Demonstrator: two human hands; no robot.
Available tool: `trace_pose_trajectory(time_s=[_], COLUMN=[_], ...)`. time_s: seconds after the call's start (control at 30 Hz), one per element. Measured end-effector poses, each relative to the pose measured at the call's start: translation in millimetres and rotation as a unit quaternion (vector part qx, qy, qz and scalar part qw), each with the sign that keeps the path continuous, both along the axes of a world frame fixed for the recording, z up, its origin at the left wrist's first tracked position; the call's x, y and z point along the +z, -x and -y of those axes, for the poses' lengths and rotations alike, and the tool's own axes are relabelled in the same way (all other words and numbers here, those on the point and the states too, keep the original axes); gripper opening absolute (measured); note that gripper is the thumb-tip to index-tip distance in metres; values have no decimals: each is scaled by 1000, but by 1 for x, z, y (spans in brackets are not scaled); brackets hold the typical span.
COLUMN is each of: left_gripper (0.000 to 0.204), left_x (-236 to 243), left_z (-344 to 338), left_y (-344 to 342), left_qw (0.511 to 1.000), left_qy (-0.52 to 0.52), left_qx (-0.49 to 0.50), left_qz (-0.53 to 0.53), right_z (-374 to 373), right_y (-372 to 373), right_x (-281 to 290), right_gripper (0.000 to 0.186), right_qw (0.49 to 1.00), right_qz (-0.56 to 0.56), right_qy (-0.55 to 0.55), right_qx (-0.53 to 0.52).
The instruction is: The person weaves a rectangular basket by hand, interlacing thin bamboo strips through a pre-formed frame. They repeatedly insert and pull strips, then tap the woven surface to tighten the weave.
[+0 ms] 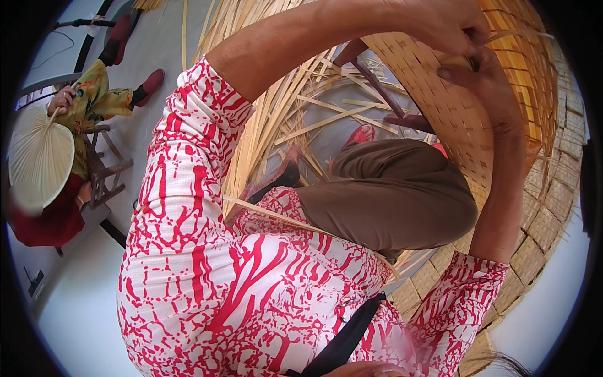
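Note:
At the upper right, a large woven bamboo basket (421,75) stands tilted, its flat strips crossing in a close weave and its far side glowing yellow. My left hand (449,26) reaches across the top of the view, its fingers curled down at the basket's upper part. Just below it, my right hand (487,85) has its thumb bent toward the index finger, against the woven wall. The fingertips of both hands nearly meet; what they pinch is hidden. A thin pale strip (524,32) runs rightward from beside the left knuckles.
Loose bamboo strips (264,125) lie in a thick heap left of my knees. One strip (282,217) crosses my lap. Dark wooden legs (408,121) stand beside the basket. A broad round woven piece (540,232) curves along the right. At far left sits a person with a fan (41,157).

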State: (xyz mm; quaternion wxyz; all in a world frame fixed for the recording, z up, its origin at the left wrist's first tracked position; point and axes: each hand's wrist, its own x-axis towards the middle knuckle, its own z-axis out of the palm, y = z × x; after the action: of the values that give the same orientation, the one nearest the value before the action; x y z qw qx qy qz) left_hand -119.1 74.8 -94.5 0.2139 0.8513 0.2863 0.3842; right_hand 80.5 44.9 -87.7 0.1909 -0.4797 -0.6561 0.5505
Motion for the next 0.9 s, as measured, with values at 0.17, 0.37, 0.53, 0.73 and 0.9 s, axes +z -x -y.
trace_pose_trajectory(time_s=[0.17, 0.37, 0.53, 0.73, 0.9], left_gripper=[14, 10, 10, 16, 19], left_x=[4, 8, 5, -26, -30], left_z=[15, 19, 37, 36, 37], left_y=[4, 12, 11, -1, 0], left_qw=[995, 999, 990, 986, 965], left_qy=[67, 29, 91, -78, -87], left_qx=[-16, -22, 44, 108, 133], left_qz=[69, -21, 94, 103, 210], right_z=[-6, -5, -11, -13, -21], right_y=[-3, -1, -2, 4, -1], right_x=[-4, -7, -6, -6, -8], right_gripper=[46, 48, 46, 41, 47], right_qw=[999, 997, 999, 998, 997], right_qz=[3, 51, 25, 29, -7], right_qy=[18, -44, -18, -44, -54], right_qx=[26, 22, 42, 33, 61])
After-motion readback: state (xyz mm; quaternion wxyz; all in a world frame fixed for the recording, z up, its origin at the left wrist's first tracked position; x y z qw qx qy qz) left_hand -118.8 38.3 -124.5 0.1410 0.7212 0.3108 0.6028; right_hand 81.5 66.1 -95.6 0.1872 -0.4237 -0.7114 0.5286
